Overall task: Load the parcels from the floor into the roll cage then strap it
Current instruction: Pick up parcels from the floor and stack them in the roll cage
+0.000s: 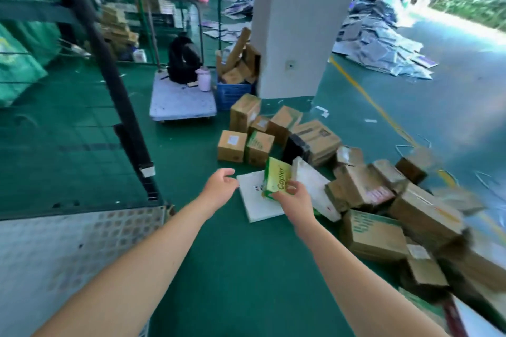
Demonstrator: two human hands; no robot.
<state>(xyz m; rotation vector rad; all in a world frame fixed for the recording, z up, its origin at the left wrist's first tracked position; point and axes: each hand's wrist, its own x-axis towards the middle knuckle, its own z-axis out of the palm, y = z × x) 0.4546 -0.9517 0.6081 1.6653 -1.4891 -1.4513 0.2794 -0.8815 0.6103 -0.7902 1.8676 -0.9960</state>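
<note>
Right-side parcels (427, 216) motion-blurred (worst near edge); roll cage (82, 241) cropped left.

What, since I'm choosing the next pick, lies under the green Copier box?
A flat white parcel lies under the green Copier box that the right hand grips; box and hand hide its right edge.

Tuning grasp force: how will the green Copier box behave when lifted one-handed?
Probably stiff: the green Copier box shows crisp edges in the grip of the right hand. If it holds paper, likely heavy for its size. Its glossy face may slip.
</note>
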